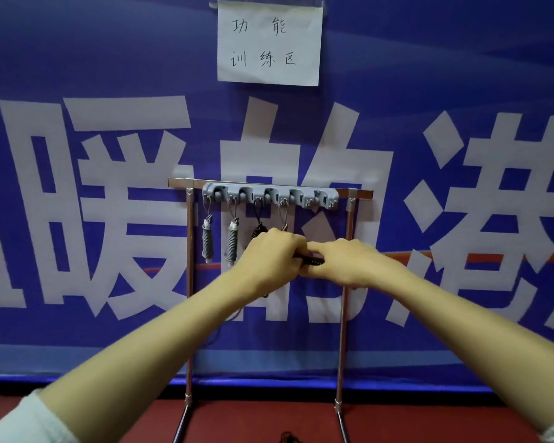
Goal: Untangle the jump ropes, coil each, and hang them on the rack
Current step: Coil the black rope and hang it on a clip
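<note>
Blue banner (77,52), four hung ropes (207,239) (232,243) (258,219) (284,212), two hands (271,255) (349,263)

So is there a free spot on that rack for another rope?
Yes: the right end of the hook strip, between the fourth rope and the right post, looks bare. The left four hooks are taken, and the left hand and right hand crowd the middle.
</note>
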### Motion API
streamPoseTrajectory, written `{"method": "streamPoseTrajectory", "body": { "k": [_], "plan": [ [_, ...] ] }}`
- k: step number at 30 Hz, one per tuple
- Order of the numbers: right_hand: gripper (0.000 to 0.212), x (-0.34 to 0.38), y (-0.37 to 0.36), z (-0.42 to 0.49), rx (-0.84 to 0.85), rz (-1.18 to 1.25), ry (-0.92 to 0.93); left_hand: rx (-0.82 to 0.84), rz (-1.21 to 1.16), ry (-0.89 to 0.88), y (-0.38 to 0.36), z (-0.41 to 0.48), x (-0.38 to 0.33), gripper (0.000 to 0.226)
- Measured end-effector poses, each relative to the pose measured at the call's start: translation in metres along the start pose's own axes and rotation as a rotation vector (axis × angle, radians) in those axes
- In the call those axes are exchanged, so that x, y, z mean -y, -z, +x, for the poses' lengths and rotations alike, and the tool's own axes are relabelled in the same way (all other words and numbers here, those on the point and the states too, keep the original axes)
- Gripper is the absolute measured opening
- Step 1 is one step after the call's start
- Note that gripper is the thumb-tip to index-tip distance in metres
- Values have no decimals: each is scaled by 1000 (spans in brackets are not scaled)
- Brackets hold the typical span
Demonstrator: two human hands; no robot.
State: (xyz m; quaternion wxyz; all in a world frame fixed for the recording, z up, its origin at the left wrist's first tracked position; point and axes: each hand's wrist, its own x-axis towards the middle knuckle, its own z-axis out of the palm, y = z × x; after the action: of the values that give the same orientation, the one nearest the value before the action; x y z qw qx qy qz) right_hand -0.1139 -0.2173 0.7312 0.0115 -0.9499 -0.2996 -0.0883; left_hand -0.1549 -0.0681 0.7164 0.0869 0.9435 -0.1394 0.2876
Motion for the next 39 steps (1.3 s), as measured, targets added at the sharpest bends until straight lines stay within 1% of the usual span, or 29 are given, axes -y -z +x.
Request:
{"method": "streamPoseTrajectory", "body": {
  "k": [2, 3, 4, 5, 6, 7, 8, 10, 11, 13, 14, 16, 17, 19, 21, 23, 24, 25, 27, 28, 29, 30, 32, 33, 35, 36, 37, 38, 39],
  "plan": [
    [39, 1, -6, 1, -135, -66, 15, -147, -52, 72, -6, -2, 1, 17],
    [40, 1, -8, 2, -221, -95, 24, -214, -128, 123, -8, -4, 1, 12],
    [42, 1, -9, 3, -312, -142, 38, -264, -256, 187, -10, -5, 1, 8],
    [45, 0, -10, 4, -391, -208, 56, -286, -441, 262, -10, -5, 1, 11],
    [48, -2, -11, 5, -451, -273, 71, -260, -670, 341, -9, -6, 1, 16],
    [50, -2, -10, 5, -485, -327, 85, -188, -908, 408, -6, -6, 1, 19],
    [52, -2, -10, 5, -502, -371, 98, -78, -1090, 456, -1, -7, 0, 20],
    [54, -3, -13, 8, -551, -415, 127, 190, -1311, 492, 10, -8, 3, 15],
    [53, -5, -14, 10, -597, -427, 147, 293, -1411, 508, 12, -7, 8, 19],
    [48, -8, -14, 13, -702, -447, 200, 398, -1606, 611, 15, -6, 19, 30],
    [45, -10, -15, 15, -751, -461, 227, 426, -1665, 660, 13, -5, 24, 28],
    [43, -13, -17, 17, -781, -471, 287, 463, -1711, 710, 11, -5, 28, 17],
    [46, -12, -17, 17, -787, -464, 311, 459, -1718, 719, 10, -6, 28, 15],
    [54, -10, -15, 15, -798, -438, 328, 419, -1707, 675, 8, -6, 29, 11],
    [55, -10, -11, 13, -816, -433, 280, 347, -1687, 612, 8, -7, 25, 8],
    [58, -9, -6, 9, -819, -438, 196, 229, -1673, 541, 3, -7, 21, 8],
    [62, -8, -3, 7, -794, -423, 157, 140, -1629, 491, 0, -7, 20, 8],
    [64, -6, -1, 5, -749, -389, 122, 37, -1528, 432, -4, -7, 17, 8],
    [63, -5, 0, 2, -655, -340, 83, -185, -1194, 316, -10, -10, 14, 9],
    [61, -5, 0, 1, -630, -330, 75, -272, -1043, 280, -11, -12, 13, 9],
    [59, -5, 0, 1, -614, -327, 61, -326, -965, 267, -13, -13, 11, 9],
    [58, -5, 0, 1, -613, -333, 58, -353, -966, 281, -13, -14, 9, 9],
    [58, -6, -1, 3, -633, -368, 73, -388, -1044, 310, -13, -16, 2, 10],
    [57, -5, -2, 4, -637, -373, 76, -415, -1033, 295, -13, -17, -2, 12],
    [56, -5, 0, 4, -632, -357, 79, -475, -832, 215, -13, -18, -1, 25],
    [55, -5, 1, 4, -626, -356, 81, -496, -715, 165, -10, -18, -1, 27],
    [55, -5, 1, 4, -627, -365, 89, -517, -639, 124, -7, -17, 2, 26],
    [54, -5, 1, 3, -636, -372, 105, -529, -621, 117, -5, -15, 5, 21],
    [53, -6, 1, 2, -654, -387, 124, -513, -657, 157, -3, -14, 8, 19]
  ]
}}
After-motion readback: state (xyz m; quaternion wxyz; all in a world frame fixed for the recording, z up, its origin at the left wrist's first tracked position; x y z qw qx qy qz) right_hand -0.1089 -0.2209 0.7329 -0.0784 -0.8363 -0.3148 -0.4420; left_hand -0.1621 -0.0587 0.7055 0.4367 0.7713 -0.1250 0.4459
